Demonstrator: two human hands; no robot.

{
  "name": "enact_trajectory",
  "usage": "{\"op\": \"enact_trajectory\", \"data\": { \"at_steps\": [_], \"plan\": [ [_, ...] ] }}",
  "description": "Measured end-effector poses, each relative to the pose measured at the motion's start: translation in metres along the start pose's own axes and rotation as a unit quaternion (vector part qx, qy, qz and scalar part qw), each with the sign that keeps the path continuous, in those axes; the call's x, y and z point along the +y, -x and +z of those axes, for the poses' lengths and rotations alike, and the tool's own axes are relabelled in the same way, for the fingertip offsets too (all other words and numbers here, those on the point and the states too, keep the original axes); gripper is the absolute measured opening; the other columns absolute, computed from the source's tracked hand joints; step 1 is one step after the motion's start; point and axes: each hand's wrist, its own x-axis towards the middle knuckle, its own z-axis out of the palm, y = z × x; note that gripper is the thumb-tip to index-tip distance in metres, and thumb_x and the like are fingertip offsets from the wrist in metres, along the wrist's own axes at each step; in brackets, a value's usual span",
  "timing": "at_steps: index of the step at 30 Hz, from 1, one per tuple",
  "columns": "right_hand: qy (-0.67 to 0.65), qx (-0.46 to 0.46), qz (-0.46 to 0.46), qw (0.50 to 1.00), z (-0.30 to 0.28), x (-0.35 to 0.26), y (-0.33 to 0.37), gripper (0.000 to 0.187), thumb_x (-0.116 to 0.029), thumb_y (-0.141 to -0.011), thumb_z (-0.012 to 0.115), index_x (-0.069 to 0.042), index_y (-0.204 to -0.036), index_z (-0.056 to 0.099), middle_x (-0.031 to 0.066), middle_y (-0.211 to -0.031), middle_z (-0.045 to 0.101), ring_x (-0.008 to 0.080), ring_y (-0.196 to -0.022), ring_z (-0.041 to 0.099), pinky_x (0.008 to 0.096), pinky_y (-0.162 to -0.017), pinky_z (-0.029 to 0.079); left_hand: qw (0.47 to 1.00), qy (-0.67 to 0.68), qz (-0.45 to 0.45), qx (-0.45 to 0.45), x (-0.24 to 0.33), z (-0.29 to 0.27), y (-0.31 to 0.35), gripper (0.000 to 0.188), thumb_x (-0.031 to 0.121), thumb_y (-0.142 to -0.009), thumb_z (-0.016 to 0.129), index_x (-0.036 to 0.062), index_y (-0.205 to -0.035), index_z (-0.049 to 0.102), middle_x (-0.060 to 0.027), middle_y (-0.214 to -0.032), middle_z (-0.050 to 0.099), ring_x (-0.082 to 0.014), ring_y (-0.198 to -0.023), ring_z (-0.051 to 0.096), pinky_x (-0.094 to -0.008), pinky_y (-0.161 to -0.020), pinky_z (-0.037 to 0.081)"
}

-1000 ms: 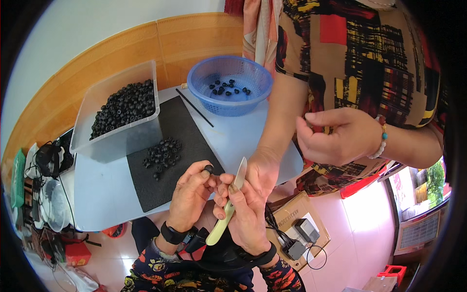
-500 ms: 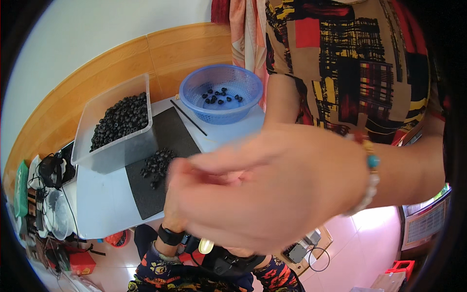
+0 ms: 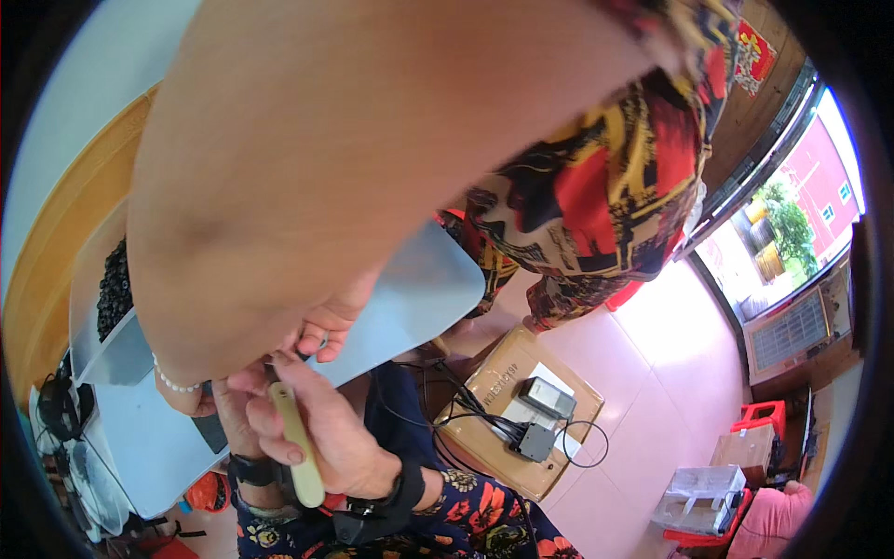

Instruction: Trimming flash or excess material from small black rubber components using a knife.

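Observation:
My right hand (image 3: 343,438) is closed round the pale yellow handle (image 3: 296,443) of a small knife, whose short dark tip points away from me. Against it, on the left, is my left hand (image 3: 235,419), with a black band on its wrist. Its fingers look bent in near the knife tip, but they are mostly covered, and what they hold cannot be made out. Another person's bare forearm (image 3: 279,186) crosses above both my hands. That person's ringed hand (image 3: 343,312) is just beyond the knife tip, beside a small dark piece (image 3: 305,354).
A clear plastic tub (image 3: 121,349) of black, bead-like pieces stands on the pale blue table (image 3: 424,289), partly behind the forearm. On the floor at right lie a cardboard box (image 3: 484,373) with cables and a grey device. Red stools (image 3: 759,415) stand farther right.
The other person's arm has swung leftward across the table and now hides the blue basket and the pile on the dark mat. My view has turned right; my knife hand is now uncovered.

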Motion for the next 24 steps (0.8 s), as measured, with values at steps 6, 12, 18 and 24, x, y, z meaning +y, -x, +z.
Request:
{"op": "enact_trajectory", "data": {
  "at_steps": [6, 12, 18, 24],
  "plan": [
    [0.052, -0.042, 0.077, 0.995, -0.012, 0.014, 0.003, 0.030, -0.040, -0.099, 0.034, -0.010, -0.096, 0.042, -0.0004, -0.073, 0.046, 0.0047, -0.038, 0.025, 0.0192, -0.034, 0.021, 0.998, -0.026, -0.010, 0.048, 0.007, 0.012, 0.004, 0.028, 0.032, -0.096, 0.045, 0.0046, -0.099, 0.052, -0.0051, -0.092, 0.056, -0.0155, -0.084, 0.056, -0.0282, -0.074, 0.047],
    [0.115, 0.027, 0.048, 0.992, -0.017, 0.029, 0.029, 0.033, -0.025, -0.100, 0.032, -0.012, -0.129, 0.039, 0.0061, -0.082, 0.049, 0.0100, -0.052, 0.040, 0.0235, -0.048, 0.035, 0.992, -0.044, 0.014, 0.114, 0.001, 0.022, 0.012, 0.026, 0.030, -0.096, 0.046, 0.0052, -0.096, 0.052, -0.0050, -0.091, 0.056, -0.0155, -0.083, 0.056, -0.0275, -0.073, 0.047],
    [0.099, 0.039, 0.023, 0.994, -0.029, 0.037, 0.040, 0.027, -0.022, -0.099, 0.034, -0.009, -0.120, 0.044, 0.0068, -0.085, 0.051, 0.0117, -0.057, 0.044, 0.0241, -0.050, 0.036, 0.994, -0.012, 0.003, 0.110, -0.001, 0.012, 0.026, 0.022, 0.023, -0.094, 0.049, 0.0024, -0.094, 0.056, -0.0047, -0.088, 0.057, -0.0132, -0.083, 0.056, -0.0249, -0.071, 0.046],
    [0.082, 0.043, -0.001, 0.996, -0.028, 0.024, 0.031, 0.029, -0.027, -0.099, 0.036, -0.005, -0.113, 0.048, 0.0012, -0.079, 0.051, 0.0052, -0.050, 0.036, 0.0185, -0.042, 0.029, 0.993, -0.012, -0.016, 0.117, -0.002, 0.014, 0.035, 0.021, 0.014, -0.091, 0.049, 0.0001, -0.105, 0.056, -0.0072, -0.087, 0.061, -0.0146, -0.080, 0.058, -0.0276, -0.074, 0.047]
  ]
}}
